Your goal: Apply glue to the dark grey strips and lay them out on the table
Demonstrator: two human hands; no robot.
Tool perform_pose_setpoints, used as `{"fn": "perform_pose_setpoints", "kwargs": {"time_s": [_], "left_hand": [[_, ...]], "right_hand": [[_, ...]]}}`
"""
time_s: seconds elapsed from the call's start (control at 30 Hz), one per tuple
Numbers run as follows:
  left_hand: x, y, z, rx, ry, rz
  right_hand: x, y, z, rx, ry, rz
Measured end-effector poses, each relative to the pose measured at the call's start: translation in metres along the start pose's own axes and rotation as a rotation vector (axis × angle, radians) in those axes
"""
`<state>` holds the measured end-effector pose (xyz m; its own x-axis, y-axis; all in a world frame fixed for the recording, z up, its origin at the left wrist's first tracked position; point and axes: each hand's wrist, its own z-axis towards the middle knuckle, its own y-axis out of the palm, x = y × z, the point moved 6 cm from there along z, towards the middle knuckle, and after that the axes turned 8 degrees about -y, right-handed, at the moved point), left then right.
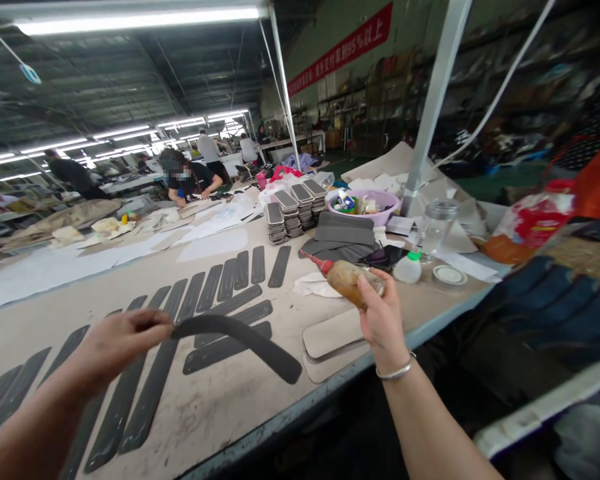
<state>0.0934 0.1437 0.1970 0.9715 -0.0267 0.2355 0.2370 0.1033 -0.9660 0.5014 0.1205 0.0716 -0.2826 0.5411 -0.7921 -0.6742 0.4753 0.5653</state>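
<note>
My left hand (130,337) pinches one end of a dark grey strip (240,337), which arches above the table and droops toward its right end. In my right hand (383,310) is a squeeze bottle (353,280) of amber liquid, tilted with its red nozzle pointing up and left. A silver bracelet circles that wrist. Under and beyond my left hand lie several dark strips (153,390) in rows, some with glossy wet-looking lines along their edges. Below the bottle rests a small stack of beige rounded panels (330,333) near the table's front edge.
Stacks of grey-topped pieces (285,213) stand farther back, beside a purple basin (370,203). To the right are a clear jar (437,227), a small green-capped bottle (408,268), and a round lid (449,277). A metal post (435,100) rises there. Across the table a person (190,177) bends over work.
</note>
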Motion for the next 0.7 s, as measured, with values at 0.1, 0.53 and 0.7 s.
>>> {"fn": "perform_pose_setpoints", "kwargs": {"time_s": [0.1, 0.53, 0.7], "left_hand": [[0.052, -0.008, 0.050, -0.071, -0.170, 0.016], [0.164, 0.118, 0.065, 0.185, -0.029, 0.262], [0.170, 0.199, 0.038, 0.074, 0.071, 0.266]], "right_hand": [[-0.003, -0.007, 0.008, 0.047, 0.010, 0.059], [-0.003, -0.021, 0.025, 0.143, 0.018, 0.056], [-0.003, -0.019, 0.025, 0.130, 0.035, 0.105]]}}
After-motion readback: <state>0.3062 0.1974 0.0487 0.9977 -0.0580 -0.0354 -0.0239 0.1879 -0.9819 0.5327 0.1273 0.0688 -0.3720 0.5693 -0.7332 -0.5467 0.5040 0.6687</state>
